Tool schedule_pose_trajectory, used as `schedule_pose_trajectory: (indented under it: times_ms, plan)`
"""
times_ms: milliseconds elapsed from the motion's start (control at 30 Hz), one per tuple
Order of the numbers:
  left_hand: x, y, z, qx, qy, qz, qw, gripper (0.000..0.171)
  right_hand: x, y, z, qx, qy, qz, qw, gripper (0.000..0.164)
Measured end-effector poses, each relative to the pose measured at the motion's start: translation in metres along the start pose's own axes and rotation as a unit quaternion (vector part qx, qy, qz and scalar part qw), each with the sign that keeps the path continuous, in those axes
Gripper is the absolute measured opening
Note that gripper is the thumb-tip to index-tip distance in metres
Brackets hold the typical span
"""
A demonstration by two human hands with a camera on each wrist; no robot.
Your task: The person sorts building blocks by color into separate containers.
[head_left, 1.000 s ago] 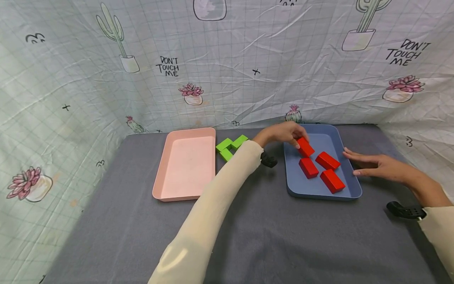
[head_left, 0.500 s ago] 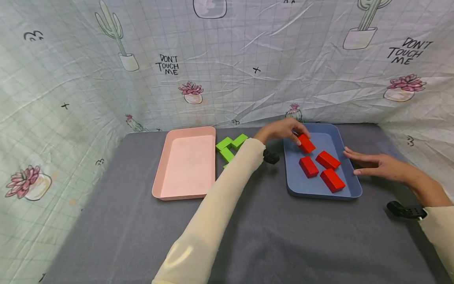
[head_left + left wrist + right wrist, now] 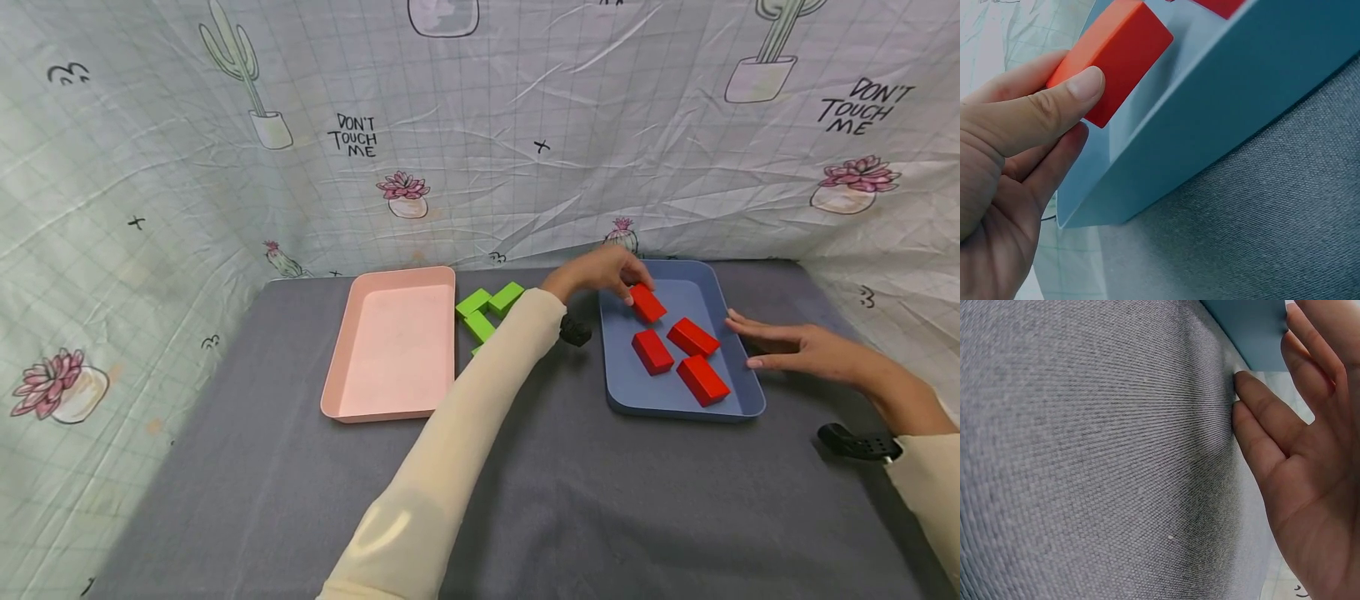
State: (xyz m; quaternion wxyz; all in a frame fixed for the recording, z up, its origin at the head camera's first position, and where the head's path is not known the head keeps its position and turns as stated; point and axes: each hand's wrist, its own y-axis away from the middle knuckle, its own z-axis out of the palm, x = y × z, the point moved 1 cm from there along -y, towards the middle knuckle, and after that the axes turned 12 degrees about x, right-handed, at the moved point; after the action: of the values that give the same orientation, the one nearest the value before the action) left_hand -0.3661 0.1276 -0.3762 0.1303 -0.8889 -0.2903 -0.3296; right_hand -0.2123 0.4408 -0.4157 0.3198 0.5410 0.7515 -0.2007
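At the far left corner of the blue tray (image 3: pixel 626 398), my left hand (image 3: pixel 600 268) pinches a red block (image 3: pixel 648 303) between thumb and fingers. The left wrist view shows the thumb flat on one face of that red block (image 3: pixel 1124 59). Several other red blocks lie in the tray: one at its middle left (image 3: pixel 652 352), one on the right (image 3: pixel 693 337) and one nearer the front (image 3: pixel 702 381). My right hand (image 3: pixel 806 354) rests against the tray's right side, its fingers extended. In the right wrist view its fingertips touch the tray wall (image 3: pixel 1254 331).
A pink tray (image 3: pixel 390 358) stands to the left on the grey cloth (image 3: pixel 570 492). Several green blocks (image 3: pixel 477 312) lie between the two trays, partly hidden by the left sleeve (image 3: pixel 450 433). A patterned curtain (image 3: pixel 510 150) hangs behind the table.
My left hand has shifted the pinched red block slightly away, toward the tray's far end, apart from the block below it. The right hand stays in place.
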Motion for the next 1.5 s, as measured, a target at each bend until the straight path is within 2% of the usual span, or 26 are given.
schedule_pose_trajectory:
  times_ms: [100, 733, 1100, 1300, 1500]
  plan:
    - [0.001, -0.002, 0.0, -0.001, -0.013, 0.002, 0.9999, 0.041, 0.0, 0.0, 0.0, 0.0, -0.003, -0.001, 1.0, 0.07]
    - [0.006, -0.008, -0.006, -0.032, 0.029, -0.012, 0.999, 0.04, 0.0, 0.0, -0.001, -0.001, 0.008, 0.004, 1.0, 0.07]
    - [0.0, -0.009, 0.001, -0.056, 0.047, 0.006, 0.9973, 0.038, 0.001, -0.001, 0.0, -0.004, 0.004, 0.008, 1.0, 0.07]
    - [0.0, -0.01, 0.004, -0.069, 0.042, -0.011, 0.9967, 0.038, 0.001, -0.001, -0.001, -0.005, 0.0, 0.01, 1.0, 0.07]
    - [0.0, -0.012, 0.006, -0.071, 0.028, -0.007, 0.997, 0.037, 0.001, -0.001, -0.002, -0.007, -0.001, 0.01, 1.0, 0.07]
